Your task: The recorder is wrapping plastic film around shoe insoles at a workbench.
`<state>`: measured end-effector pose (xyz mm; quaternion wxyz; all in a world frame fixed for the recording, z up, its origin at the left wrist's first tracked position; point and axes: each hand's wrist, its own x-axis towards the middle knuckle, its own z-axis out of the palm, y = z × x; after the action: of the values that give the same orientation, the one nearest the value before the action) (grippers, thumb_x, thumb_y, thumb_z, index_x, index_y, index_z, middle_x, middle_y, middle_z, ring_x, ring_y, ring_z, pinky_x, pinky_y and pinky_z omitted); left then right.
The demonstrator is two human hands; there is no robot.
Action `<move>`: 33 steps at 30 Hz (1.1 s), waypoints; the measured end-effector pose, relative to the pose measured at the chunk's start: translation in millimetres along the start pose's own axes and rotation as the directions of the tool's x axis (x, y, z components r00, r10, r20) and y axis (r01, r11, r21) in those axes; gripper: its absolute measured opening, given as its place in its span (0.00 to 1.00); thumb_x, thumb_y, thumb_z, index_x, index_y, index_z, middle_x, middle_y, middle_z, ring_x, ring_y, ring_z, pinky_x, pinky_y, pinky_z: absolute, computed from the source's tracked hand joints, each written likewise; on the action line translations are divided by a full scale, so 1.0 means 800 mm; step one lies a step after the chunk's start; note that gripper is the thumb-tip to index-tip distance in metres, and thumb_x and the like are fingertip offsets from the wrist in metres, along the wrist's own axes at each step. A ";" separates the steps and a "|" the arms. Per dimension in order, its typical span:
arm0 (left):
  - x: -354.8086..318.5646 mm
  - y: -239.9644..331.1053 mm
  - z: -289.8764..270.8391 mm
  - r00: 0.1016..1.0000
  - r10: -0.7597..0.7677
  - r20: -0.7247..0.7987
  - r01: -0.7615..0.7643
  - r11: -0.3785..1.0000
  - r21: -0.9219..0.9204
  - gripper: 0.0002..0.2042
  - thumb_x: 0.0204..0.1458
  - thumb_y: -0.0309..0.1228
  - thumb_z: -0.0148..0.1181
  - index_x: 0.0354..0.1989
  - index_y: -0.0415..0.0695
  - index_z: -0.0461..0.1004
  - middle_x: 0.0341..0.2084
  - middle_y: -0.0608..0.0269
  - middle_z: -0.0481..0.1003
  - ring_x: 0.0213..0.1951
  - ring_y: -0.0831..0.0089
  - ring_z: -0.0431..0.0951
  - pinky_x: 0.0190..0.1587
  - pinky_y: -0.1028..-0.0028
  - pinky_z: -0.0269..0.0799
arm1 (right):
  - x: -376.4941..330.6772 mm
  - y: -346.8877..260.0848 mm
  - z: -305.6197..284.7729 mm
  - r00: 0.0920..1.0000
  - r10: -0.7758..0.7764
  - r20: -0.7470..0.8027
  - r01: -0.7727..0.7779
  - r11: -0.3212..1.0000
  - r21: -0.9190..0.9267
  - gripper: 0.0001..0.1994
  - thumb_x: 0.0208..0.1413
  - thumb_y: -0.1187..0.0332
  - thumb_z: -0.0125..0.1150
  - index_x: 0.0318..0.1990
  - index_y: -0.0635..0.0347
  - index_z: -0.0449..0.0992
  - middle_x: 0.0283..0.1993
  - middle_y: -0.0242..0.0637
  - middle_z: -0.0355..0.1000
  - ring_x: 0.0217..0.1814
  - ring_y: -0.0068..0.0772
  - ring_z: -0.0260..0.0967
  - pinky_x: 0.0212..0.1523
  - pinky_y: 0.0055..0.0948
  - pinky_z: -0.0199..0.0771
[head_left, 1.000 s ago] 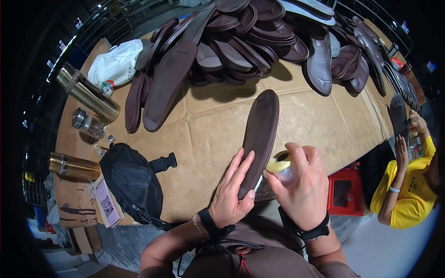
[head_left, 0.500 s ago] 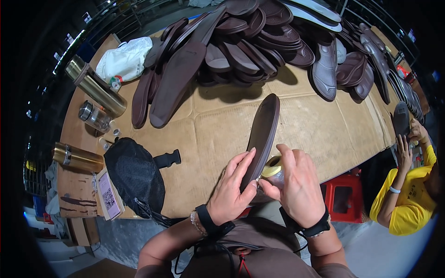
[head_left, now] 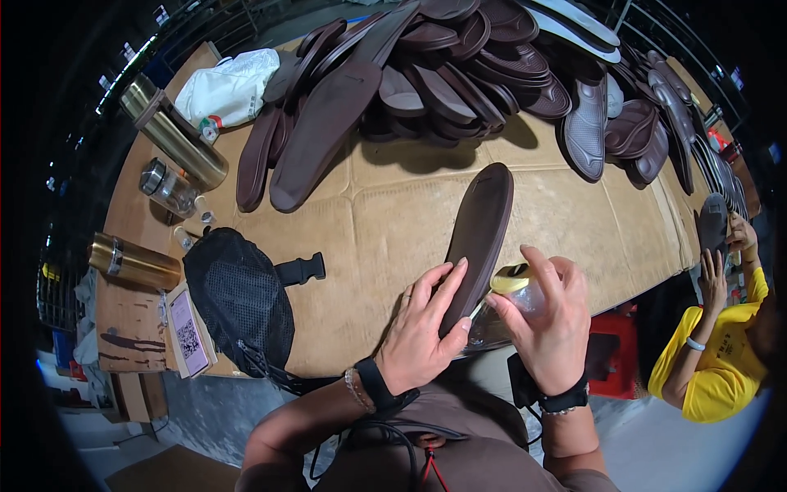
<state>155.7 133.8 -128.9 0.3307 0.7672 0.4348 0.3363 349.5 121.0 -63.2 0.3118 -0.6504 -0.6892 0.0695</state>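
A dark brown shoe sole (head_left: 482,217) stands tilted over the table, its far end raised. My left hand (head_left: 422,332) is closed on its near end, with the fingers across the face. Just right of it, my right hand (head_left: 551,324) is closed around a clear plastic item with a yellow ring (head_left: 510,281) around a dark opening; whether it is a bottle or a roll, I cannot tell. Beside the right thumb, a thin pale strip (head_left: 478,310) reaches toward the sole's edge. Clear, shiny plastic (head_left: 489,332) shows below, partly hidden by the hand.
Brown soles (head_left: 443,90) are heaped at the back of the cardboard-covered table (head_left: 385,238). At left are a black mesh bag (head_left: 238,299), gold flasks (head_left: 135,260), a glass jar (head_left: 168,189) and a white bag (head_left: 229,86). A co-worker in yellow (head_left: 709,353) holds a sole; a red stool (head_left: 615,353) stands nearby.
My right hand has moved right and slightly up with the clear item, away from the sole. The sole has shifted slightly right. The thin pale strip now shows between hand and sole.
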 end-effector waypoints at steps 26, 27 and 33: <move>-0.001 0.003 0.004 1.000 -0.009 -0.012 0.009 0.999 0.042 0.36 0.62 0.40 0.55 0.77 0.39 0.53 0.66 0.36 0.60 0.66 0.41 0.63 0.69 0.52 0.58 | 0.005 -0.008 0.006 0.999 -0.037 -0.022 0.034 0.994 -0.103 0.29 0.47 0.65 0.78 0.59 0.56 0.76 0.49 0.51 0.70 0.51 0.53 0.68 0.51 0.45 0.71; 0.000 0.003 0.004 1.000 -0.009 -0.011 0.010 0.999 0.045 0.36 0.62 0.40 0.55 0.77 0.39 0.53 0.66 0.36 0.60 0.66 0.41 0.63 0.69 0.52 0.58 | 0.005 -0.008 0.006 0.999 -0.036 -0.022 0.034 0.994 -0.104 0.29 0.47 0.65 0.78 0.59 0.56 0.76 0.49 0.51 0.70 0.51 0.53 0.68 0.51 0.45 0.71; 0.000 0.003 0.006 1.000 -0.009 -0.016 0.009 0.999 0.031 0.36 0.62 0.39 0.55 0.77 0.39 0.53 0.66 0.36 0.60 0.65 0.41 0.63 0.69 0.52 0.58 | 0.005 -0.010 0.008 1.000 -0.024 -0.017 0.021 0.992 -0.123 0.29 0.47 0.65 0.78 0.59 0.56 0.76 0.49 0.51 0.70 0.51 0.53 0.68 0.51 0.45 0.71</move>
<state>160.3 132.0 -129.7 0.3169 0.7676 0.4460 0.3340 339.4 125.5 -62.3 0.2786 -0.6611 -0.6965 0.0174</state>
